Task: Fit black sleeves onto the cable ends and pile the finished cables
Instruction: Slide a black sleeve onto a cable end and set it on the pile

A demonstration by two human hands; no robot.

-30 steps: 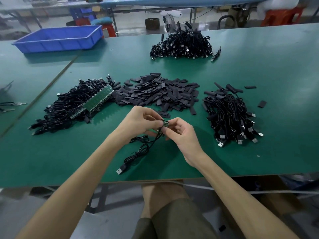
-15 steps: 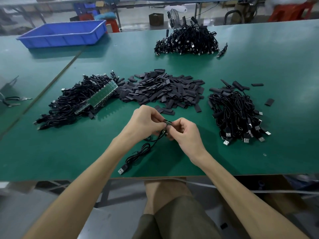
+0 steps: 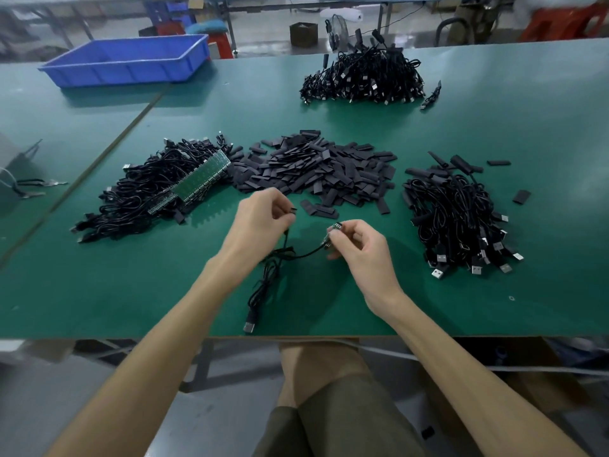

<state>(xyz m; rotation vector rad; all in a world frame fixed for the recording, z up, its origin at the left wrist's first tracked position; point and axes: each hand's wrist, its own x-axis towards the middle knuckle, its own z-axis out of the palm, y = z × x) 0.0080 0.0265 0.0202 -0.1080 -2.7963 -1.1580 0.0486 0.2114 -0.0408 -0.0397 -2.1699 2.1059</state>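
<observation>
**Fingertips Pinching on Both Sides**

Fingers of the left hand (image 3: 263, 219) are curled, and thumb and forefinger pinch a small black piece (image 3: 292, 209) that looks like a sleeve, though it is too small to tell for sure. On the right hand (image 3: 361, 247) the fingers are bent too, with the fingertips closed on the small board end (image 3: 335, 226) of a cable (image 3: 306, 254). The two hands are apart, just above the green table (image 3: 99, 291).

From the head camera, the cable sags from the right hand towards the left. One strand rises to the underside of the left hand, and whether that hand grips it cannot be told. The rest lies in loose loops on the table and ends in a USB plug (image 3: 249, 326) near the front edge.

Just beyond the hands lies the heap of black sleeves (image 3: 316, 173). To its left, touching it, is a pile of cables with green boards (image 3: 155, 196). To its right, set apart, is the sleeved cable pile (image 3: 461, 219), its USB plugs facing the person. A few loose sleeves (image 3: 521, 196) lie beside that pile. Another cable heap (image 3: 362, 80) sits at the far side of the table, and a blue tray (image 3: 128, 62) stands at the far left.
</observation>
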